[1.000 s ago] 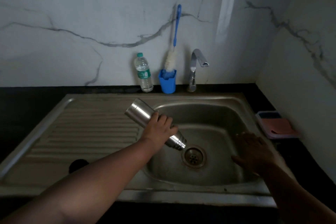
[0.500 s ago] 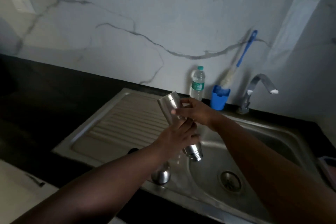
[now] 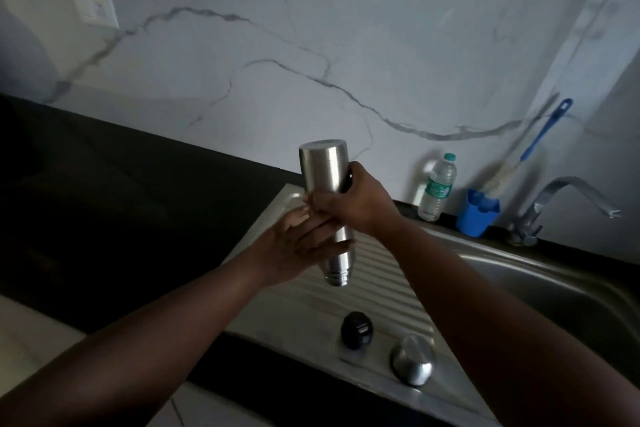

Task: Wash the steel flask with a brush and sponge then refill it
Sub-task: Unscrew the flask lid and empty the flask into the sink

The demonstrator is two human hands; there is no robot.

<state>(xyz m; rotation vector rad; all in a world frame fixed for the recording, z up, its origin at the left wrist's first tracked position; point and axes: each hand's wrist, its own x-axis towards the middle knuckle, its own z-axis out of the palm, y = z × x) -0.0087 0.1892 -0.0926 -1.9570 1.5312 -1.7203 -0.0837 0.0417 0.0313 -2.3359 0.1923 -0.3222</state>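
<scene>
The steel flask (image 3: 325, 177) is upside down above the ribbed drainboard (image 3: 377, 284), its open mouth pointing down. My right hand (image 3: 353, 204) is wrapped around its middle. My left hand (image 3: 298, 246) lies against its lower half with the fingers spread along the steel. On the drainboard near the front edge lie the flask's black stopper (image 3: 356, 329) and its steel cap (image 3: 412, 364). A blue-handled bottle brush (image 3: 530, 152) stands in a blue cup (image 3: 476, 211) by the wall. No sponge is in view.
A plastic water bottle (image 3: 436, 187) stands left of the blue cup. The tap (image 3: 568, 198) rises at the right over the sink basin (image 3: 540, 277). Dark counter (image 3: 104, 191) stretches to the left below the marble wall.
The flask has moved from over the basin leftward to above the drainboard and turned fully mouth-down. My right hand has taken hold of it, and my left hand has loosened to an open palm.
</scene>
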